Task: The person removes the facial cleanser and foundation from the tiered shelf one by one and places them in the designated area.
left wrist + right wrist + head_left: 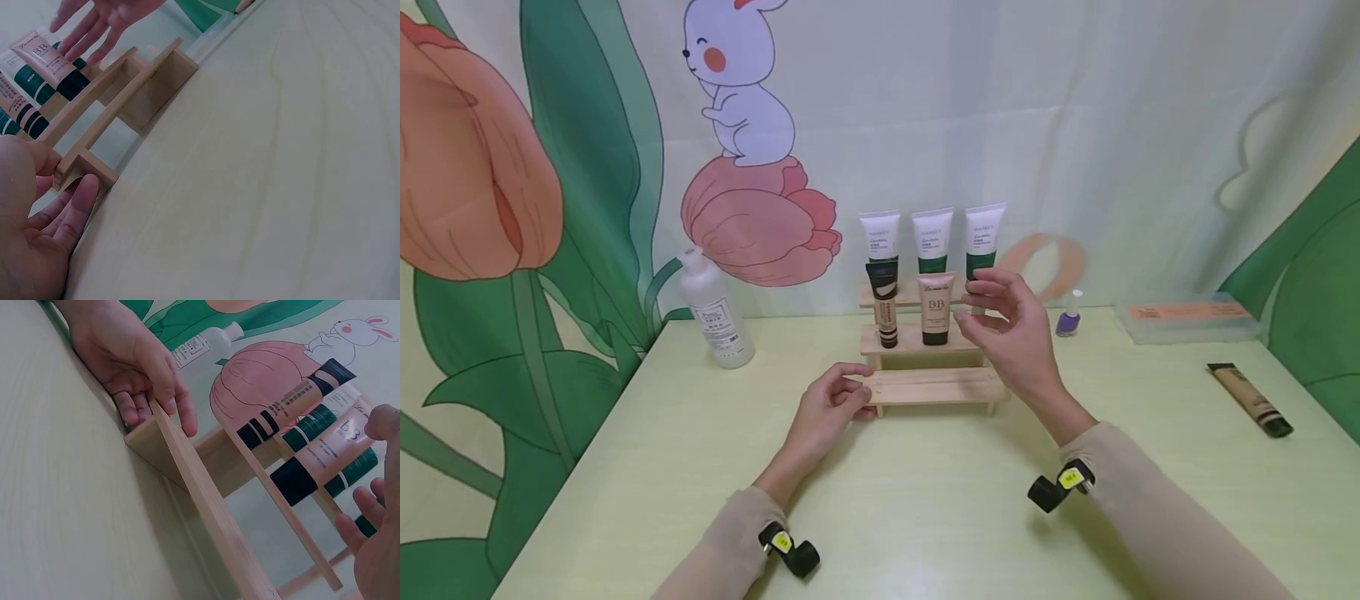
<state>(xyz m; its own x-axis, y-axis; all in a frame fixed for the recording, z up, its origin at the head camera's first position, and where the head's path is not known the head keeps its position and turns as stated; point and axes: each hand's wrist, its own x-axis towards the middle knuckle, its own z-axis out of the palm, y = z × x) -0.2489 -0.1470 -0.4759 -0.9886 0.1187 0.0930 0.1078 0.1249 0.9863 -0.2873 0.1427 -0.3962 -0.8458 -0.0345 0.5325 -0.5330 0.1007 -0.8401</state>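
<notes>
A small wooden three-step rack [936, 387] stands mid-table. Its left end on the lowest step is pinched by my left hand [827, 408], thumb and fingers around the wood. White-and-green tubes [932, 237] stand upside down in a row on the top step. On the middle step are a tan tube with black ends [886, 308] and a pink BB cream tube [936, 310], both on their caps. My right hand [1011, 329] hovers at the right side of the middle step, fingers apart and loosely bent beside the BB cream, holding nothing. It partly covers the rightmost white-and-green tube.
A white pump-type bottle [715, 312] stands at the back left. To the right are a purple nail polish bottle [1068, 317], a clear plastic case [1187, 321] and another tan tube [1250, 398] lying flat. A printed curtain [925, 125] hangs behind the table.
</notes>
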